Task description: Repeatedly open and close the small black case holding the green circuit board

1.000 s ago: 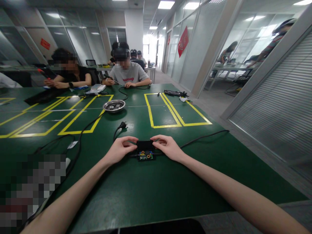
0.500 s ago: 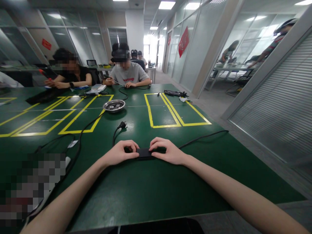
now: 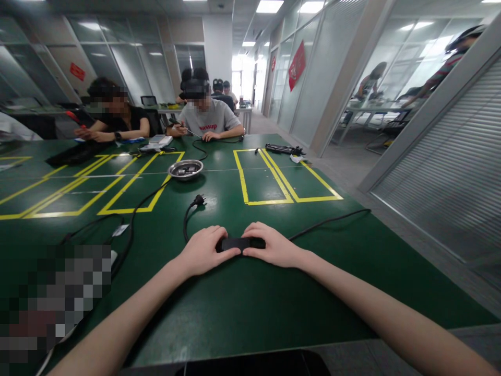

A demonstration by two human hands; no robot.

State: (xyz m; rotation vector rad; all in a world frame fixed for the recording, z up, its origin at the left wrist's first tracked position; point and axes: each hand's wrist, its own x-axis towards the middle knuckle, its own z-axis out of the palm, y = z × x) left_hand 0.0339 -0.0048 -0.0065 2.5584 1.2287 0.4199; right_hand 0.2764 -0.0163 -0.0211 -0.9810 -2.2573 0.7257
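- Pinching the black case (image 3: 236, 244): left hand's (image 3: 203, 250) and right hand's (image 3: 276, 247) fingers (image 3: 230, 254)
- Well inside the surface's (image 3: 242, 308) near edge
- Circuit board, bare a second ago, now covered

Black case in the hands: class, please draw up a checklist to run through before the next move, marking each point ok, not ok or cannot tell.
1. Left hand on the black case: ok, it grips the left end.
2. Right hand on the case: ok, it is at the right end.
3. No inner parts showing from above: ok, only a dark surface is visible.
4. Edges fully flush all round: cannot tell, the hands hide part of them.
5. Plug out of any socket: ok, its prongs are free.
6. Metal bowl away from the hands: ok, it stands farther back.
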